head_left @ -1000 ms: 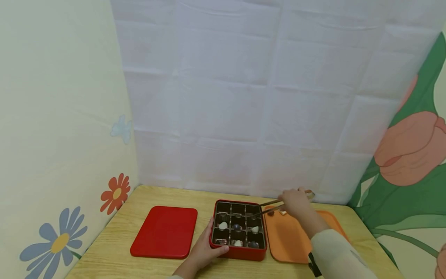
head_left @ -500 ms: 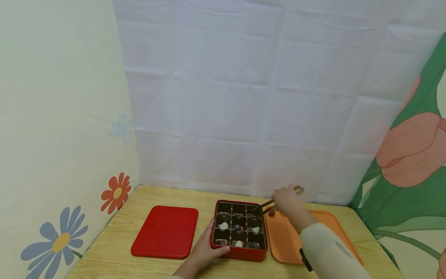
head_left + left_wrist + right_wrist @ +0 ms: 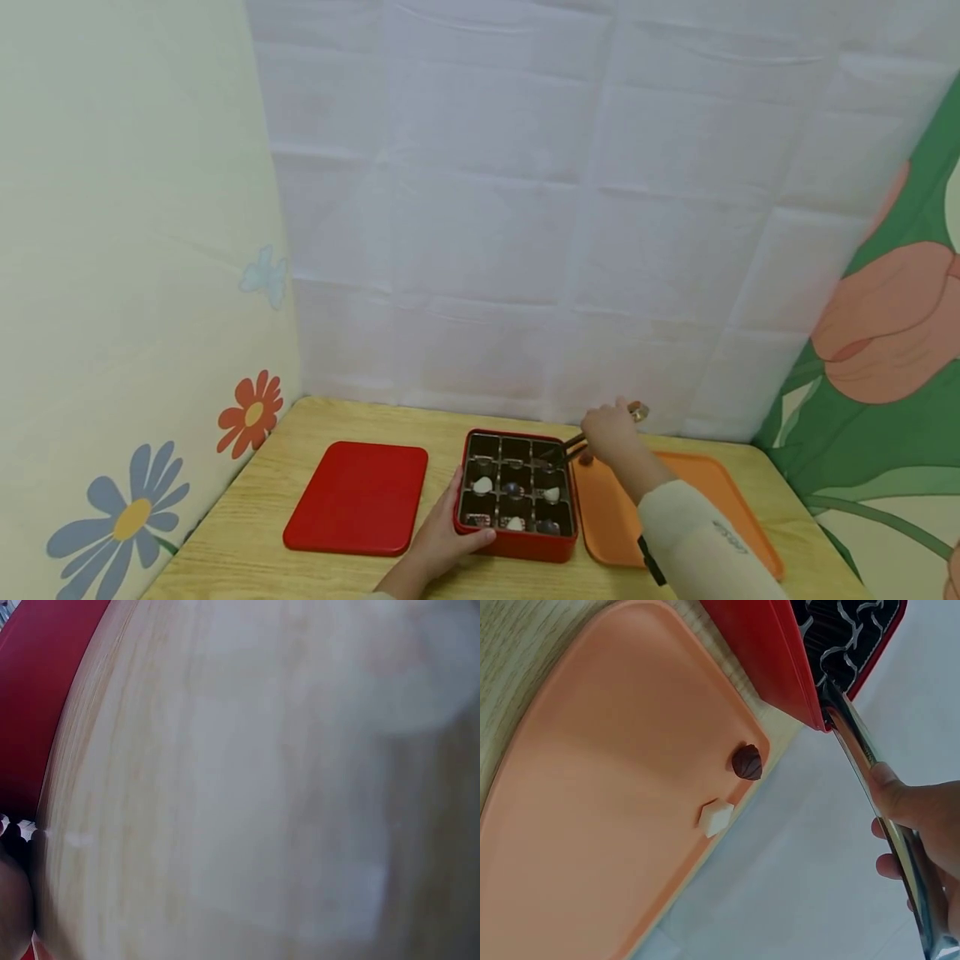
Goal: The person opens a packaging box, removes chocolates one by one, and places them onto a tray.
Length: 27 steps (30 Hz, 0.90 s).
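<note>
In the head view, my left hand (image 3: 442,537) holds a red box (image 3: 525,547) at its front left corner, thumb over the front edge. A dark divider fills the box, with small pieces in its middle and front rows, among them a white one (image 3: 482,485) and a dark one (image 3: 513,489). My right hand (image 3: 611,433) grips metal tongs (image 3: 855,741), whose tips reach down into the far right compartment. What lies between the tips is hidden. A dark brown ridged chocolate (image 3: 746,762) and a white faceted piece (image 3: 716,817) lie on the orange tray (image 3: 607,825).
A flat red lid (image 3: 356,497) lies left of the box on the wooden table (image 3: 232,550). The orange tray sits close along the box's right side, partly under my right forearm. A white cloth (image 3: 480,208) hangs behind the table.
My right hand has moved left toward the box, bringing the tongs deeper over the far right compartment. The tong arms stand closer together than before. My left hand stays at the box.
</note>
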Available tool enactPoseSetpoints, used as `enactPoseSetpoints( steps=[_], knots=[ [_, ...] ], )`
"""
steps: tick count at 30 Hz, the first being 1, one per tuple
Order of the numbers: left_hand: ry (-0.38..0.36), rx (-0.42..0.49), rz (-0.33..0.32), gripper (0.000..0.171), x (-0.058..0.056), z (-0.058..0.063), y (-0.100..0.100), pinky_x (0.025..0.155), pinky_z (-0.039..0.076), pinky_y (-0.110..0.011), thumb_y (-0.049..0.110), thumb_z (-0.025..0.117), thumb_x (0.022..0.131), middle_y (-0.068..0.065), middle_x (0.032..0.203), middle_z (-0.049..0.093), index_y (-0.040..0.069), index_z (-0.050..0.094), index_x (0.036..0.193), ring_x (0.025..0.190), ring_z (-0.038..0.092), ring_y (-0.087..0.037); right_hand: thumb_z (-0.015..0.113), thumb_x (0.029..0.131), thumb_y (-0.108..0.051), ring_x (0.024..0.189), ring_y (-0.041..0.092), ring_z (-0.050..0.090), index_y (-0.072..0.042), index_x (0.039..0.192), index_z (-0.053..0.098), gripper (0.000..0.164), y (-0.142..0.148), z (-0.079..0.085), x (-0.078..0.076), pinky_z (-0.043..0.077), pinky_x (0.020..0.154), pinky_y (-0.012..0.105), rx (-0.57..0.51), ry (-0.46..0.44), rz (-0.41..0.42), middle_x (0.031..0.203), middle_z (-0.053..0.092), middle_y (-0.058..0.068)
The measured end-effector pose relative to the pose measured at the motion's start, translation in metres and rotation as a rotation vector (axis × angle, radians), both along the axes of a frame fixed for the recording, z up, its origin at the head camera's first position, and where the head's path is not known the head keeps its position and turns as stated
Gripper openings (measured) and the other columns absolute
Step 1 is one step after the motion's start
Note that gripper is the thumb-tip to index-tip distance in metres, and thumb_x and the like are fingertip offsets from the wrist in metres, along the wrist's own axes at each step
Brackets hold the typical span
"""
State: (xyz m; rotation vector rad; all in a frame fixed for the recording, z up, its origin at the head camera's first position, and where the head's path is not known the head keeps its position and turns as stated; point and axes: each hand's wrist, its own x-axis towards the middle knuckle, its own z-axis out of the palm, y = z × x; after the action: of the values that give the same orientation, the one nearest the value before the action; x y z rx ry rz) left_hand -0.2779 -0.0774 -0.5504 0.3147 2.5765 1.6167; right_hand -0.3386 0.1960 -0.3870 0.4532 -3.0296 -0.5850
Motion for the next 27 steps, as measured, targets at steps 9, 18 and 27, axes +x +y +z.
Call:
enactPoseSetpoints(
  steps=[9, 18, 27],
  knots=[
    [-0.029, -0.013, 0.013, 0.114, 0.000, 0.002, 0.001, 0.101, 0.036, -0.071, 0.050, 0.080, 0.076, -0.025, 0.158, 0.027, 0.021, 0.009, 0.160, 0.140, 0.031, -0.053, 0.080, 0.078, -0.034, 0.088, 0.031, 0.064, -0.008, 0.085, 0.070, 0.029, 0.000, 0.001, 0.004, 0.039, 0.104, 0.058, -0.008, 0.008, -0.024, 0.090, 0.070, 0.008],
    [-0.029, -0.020, 0.009, 0.113, 0.001, 0.004, 0.001, 0.102, 0.034, -0.071, 0.051, 0.080, 0.076, -0.024, 0.159, 0.025, 0.020, 0.009, 0.160, 0.141, 0.029, -0.052, 0.077, 0.080, -0.040, 0.081, 0.027, 0.062, -0.011, 0.084, 0.071, 0.030, 0.010, 0.005, 0.003, 0.044, 0.092, 0.054, -0.002, 0.026, -0.037, 0.084, 0.069, 0.003],
    [-0.016, -0.021, 0.013, 0.114, 0.002, 0.004, 0.001, 0.101, 0.034, -0.072, 0.050, 0.080, 0.076, -0.023, 0.159, 0.026, 0.020, 0.010, 0.160, 0.141, 0.030, -0.052, 0.077, 0.077, -0.039, 0.080, 0.025, 0.062, -0.015, 0.090, 0.073, 0.028, 0.017, 0.016, 0.012, 0.045, 0.085, 0.051, -0.015, 0.055, -0.012, 0.087, 0.068, 0.002]
  ],
)
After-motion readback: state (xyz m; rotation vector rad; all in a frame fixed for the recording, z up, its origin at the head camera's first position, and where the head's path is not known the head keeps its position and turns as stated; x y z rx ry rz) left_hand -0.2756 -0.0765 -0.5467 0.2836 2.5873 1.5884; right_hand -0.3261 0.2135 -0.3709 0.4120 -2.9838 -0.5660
